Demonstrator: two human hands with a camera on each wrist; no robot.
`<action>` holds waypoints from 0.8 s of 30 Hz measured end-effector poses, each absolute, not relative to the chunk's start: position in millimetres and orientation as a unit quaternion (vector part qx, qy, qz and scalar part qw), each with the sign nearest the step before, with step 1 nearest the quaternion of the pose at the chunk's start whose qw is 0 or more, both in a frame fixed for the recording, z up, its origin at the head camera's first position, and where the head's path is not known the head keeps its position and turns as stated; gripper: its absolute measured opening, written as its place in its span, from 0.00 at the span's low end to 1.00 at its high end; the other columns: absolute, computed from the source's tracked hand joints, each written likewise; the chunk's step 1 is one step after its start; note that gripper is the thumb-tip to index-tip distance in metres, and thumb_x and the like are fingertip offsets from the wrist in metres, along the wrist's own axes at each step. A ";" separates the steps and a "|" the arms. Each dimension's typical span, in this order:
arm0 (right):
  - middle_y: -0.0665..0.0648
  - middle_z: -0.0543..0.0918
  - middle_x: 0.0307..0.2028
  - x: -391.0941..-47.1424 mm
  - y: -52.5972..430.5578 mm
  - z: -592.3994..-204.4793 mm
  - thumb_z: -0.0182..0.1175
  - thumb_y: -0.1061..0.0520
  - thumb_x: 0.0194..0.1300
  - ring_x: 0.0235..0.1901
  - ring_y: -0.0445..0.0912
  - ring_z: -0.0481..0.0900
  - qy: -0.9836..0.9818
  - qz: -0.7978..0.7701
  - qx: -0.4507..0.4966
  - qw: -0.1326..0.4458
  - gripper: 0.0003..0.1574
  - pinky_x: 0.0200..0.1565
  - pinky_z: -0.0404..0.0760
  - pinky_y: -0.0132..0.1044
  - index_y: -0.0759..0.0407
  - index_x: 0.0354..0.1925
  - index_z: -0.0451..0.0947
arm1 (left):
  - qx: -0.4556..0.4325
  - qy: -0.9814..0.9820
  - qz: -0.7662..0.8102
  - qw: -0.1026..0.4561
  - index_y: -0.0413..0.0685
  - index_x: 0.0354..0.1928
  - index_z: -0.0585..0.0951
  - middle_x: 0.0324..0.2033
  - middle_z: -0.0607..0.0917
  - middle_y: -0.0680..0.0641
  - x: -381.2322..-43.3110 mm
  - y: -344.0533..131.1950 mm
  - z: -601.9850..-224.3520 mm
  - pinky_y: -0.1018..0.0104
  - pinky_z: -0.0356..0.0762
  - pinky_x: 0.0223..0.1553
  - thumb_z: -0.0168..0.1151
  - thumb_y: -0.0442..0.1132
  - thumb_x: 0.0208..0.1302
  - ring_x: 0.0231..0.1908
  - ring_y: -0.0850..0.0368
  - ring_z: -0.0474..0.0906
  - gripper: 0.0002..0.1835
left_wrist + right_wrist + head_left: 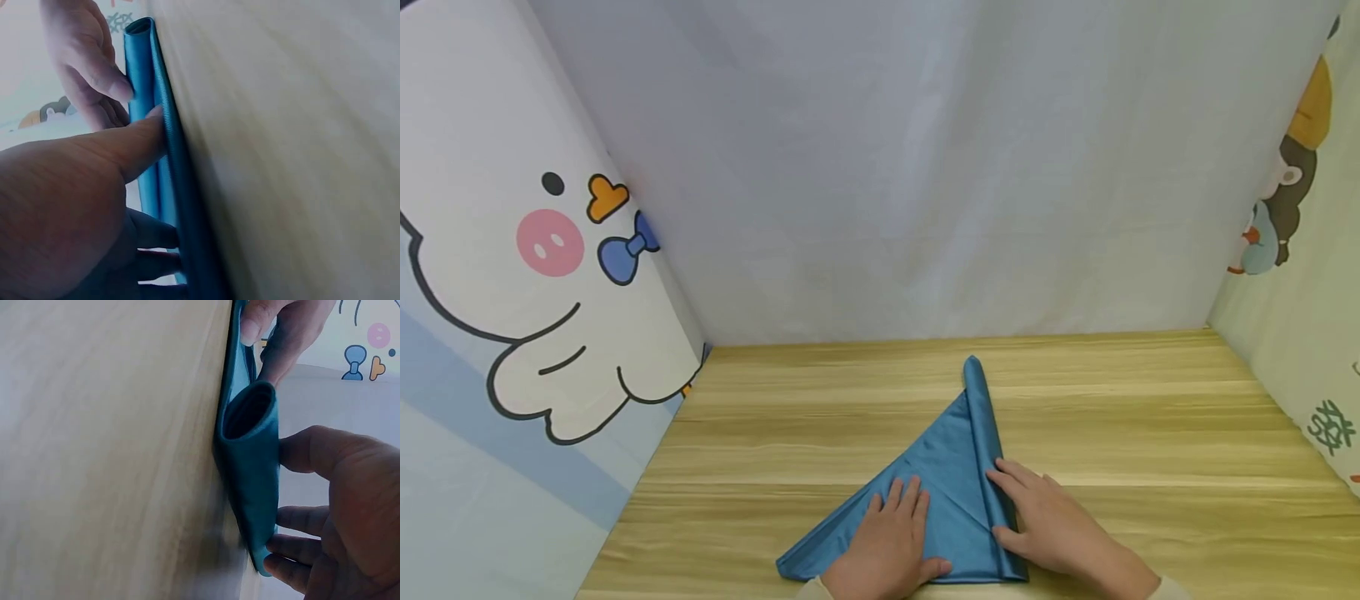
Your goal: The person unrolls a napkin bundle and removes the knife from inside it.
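Observation:
A shiny blue cloth (951, 492) lies on the table, folded to a triangle, its right side rolled into a tube (983, 425) that juts past the upper corner. My left hand (887, 537) rests flat on the triangle, fingers straight and thumb out to the right. On the tube's right side, the fingertips and thumb of my right hand (1052, 517) touch the roll. From the right wrist view, the hollow end of the tube (253, 469) shows layered cloth inside, with thumb and fingers of that hand along its outer side.
The table (1150, 417) has a light wood grain. A pale curtain (925, 167) hangs behind its far edge. To the left stands a panel with a white cartoon duck (490, 250), and a printed panel (1300, 333) borders the right.

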State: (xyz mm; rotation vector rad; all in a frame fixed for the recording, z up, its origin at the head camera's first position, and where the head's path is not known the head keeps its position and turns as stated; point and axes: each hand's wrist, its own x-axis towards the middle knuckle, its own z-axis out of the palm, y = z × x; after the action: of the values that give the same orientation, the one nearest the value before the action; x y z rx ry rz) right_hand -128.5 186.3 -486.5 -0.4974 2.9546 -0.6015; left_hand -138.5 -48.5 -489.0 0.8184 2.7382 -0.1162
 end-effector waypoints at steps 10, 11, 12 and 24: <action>0.62 0.65 0.68 -135.0 171.9 -482.4 0.64 0.39 0.60 0.67 0.57 0.62 0.964 -0.176 -0.195 0.031 0.44 0.61 0.63 0.62 0.63 0.65 0.68 | 0.278 0.953 -0.041 0.110 0.46 0.72 0.62 0.70 0.61 0.38 -143.6 -35.2 -481.4 0.44 0.64 0.61 0.47 0.76 0.58 0.69 0.39 0.57 0.51; 0.63 0.64 0.68 -136.2 169.6 -482.8 0.65 0.38 0.60 0.67 0.57 0.61 0.965 -0.173 -0.196 0.032 0.44 0.61 0.63 0.62 0.63 0.65 0.69 | 0.271 0.954 -0.043 0.117 0.46 0.73 0.61 0.70 0.60 0.38 -144.7 -34.2 -482.2 0.44 0.64 0.61 0.45 0.77 0.57 0.69 0.38 0.56 0.52; 0.63 0.63 0.68 -137.7 167.5 -483.3 0.65 0.38 0.60 0.68 0.57 0.60 0.965 -0.170 -0.197 0.034 0.45 0.61 0.63 0.62 0.62 0.66 0.68 | 0.265 0.955 -0.044 0.123 0.46 0.73 0.60 0.71 0.59 0.38 -145.5 -33.8 -483.4 0.44 0.63 0.61 0.43 0.78 0.57 0.69 0.38 0.55 0.53; 0.64 0.59 0.70 -140.6 159.5 -484.0 0.69 0.41 0.56 0.69 0.59 0.56 0.968 -0.165 -0.179 0.055 0.46 0.62 0.61 0.62 0.63 0.64 0.70 | 0.237 0.958 -0.054 0.156 0.48 0.74 0.57 0.73 0.53 0.38 -151.3 -36.4 -485.7 0.43 0.63 0.62 0.40 0.82 0.52 0.71 0.38 0.48 0.57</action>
State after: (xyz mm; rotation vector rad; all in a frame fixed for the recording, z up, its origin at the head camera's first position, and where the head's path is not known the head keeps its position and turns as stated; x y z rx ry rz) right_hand -140.6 159.5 -484.0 -0.5444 2.9394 -0.5011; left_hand -151.3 -36.4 -485.7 0.6778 2.7423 -0.1536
